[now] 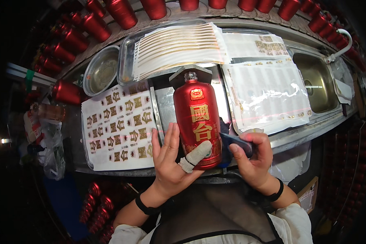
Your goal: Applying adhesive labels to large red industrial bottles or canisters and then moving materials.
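A red bottle [194,95] with gold lettering and a clear neck lies on a grey angled stand [209,75], neck pointing away from me. My left hand [171,162] is at its lower left, fingers stretched and apart, the cloth-wrapped thumb resting on the bottle's lower front. Between the thumb and fingers of my right hand [254,158] is a thin, dark bluish flat scraper [236,142]. Its edge meets or nearly meets the bottle's right side; I cannot tell which. A dark cloth [227,156] shows partly behind the bottle and scraper.
Left lies a sheet of gold lettering decals [118,126]; behind it stands a metal bowl [102,70]. A tray holds stacked strip sheets [177,49]. Right are a glossy transfer sheet [268,97] and a sink [315,83] with a white tap [345,40]. Red bottles [122,14] line the back.
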